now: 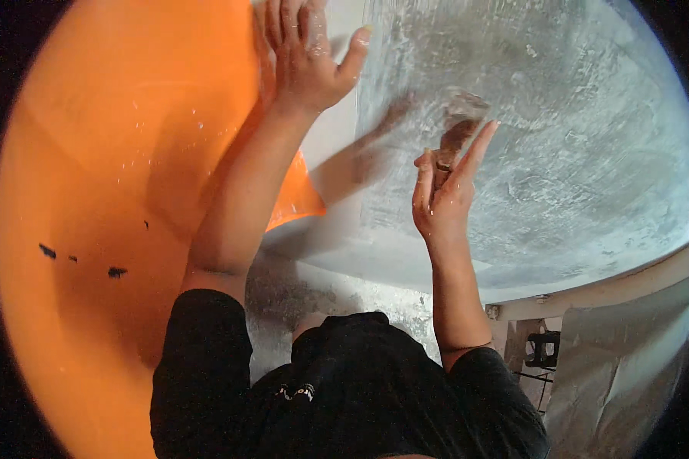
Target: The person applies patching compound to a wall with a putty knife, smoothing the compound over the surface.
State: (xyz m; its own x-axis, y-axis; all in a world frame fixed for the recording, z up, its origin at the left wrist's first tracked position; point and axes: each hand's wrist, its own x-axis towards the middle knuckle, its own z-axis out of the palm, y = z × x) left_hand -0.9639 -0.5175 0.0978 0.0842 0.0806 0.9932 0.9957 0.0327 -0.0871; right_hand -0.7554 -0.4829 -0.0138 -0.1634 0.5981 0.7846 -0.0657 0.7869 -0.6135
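My left hand (308, 65) lies flat with its fingers spread, next to the inner edge of a large orange sheet (76, 168) and a pale strip (343, 115). Wet-looking spots show on its fingers. My right hand (450, 203) is closed around what looks like a scraper (458, 138), with a brownish handle and a pale, blurred blade. One finger stretches along the scraper's side. The blade is over a broad grey surface (574, 138), smeared with whitish streaks; whether it touches cannot be told.
Dark marks (116, 272) dot the orange sheet, whose pointed corner (306, 206) ends between my arms. Below the grey surface's curved edge, a grey cloth or sheet (620, 359) hangs at the lower right, beside a dark crate-like object (543, 349). A mottled pale surface (344, 283) shows in front of my body.
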